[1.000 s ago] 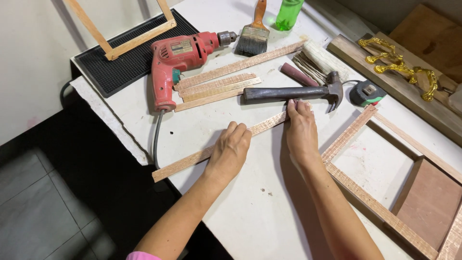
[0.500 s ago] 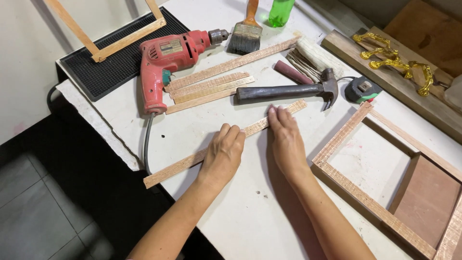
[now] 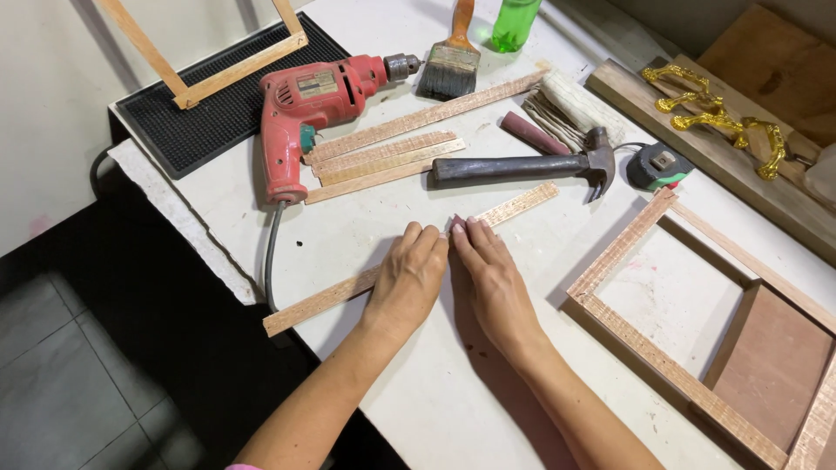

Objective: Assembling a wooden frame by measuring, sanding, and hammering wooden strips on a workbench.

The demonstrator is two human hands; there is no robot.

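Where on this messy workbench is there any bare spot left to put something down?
Bare white top lies below the long wood strip, near the table's front edge. Another patch sits inside the wooden frame. A small gap lies between the red drill and the left hand. Around the hammer, brush and stacked strips it is crowded.

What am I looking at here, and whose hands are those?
The picture comes from a camera worn on a person's head, looking down at their own two bare hands. The left hand and the right hand lie flat, side by side, on a long thin wooden strip on a white table. Nothing is gripped; the fingers just press down. Around them lie a red electric drill, a hammer, a paintbrush, a tape measure, more wooden strips and a wooden frame.
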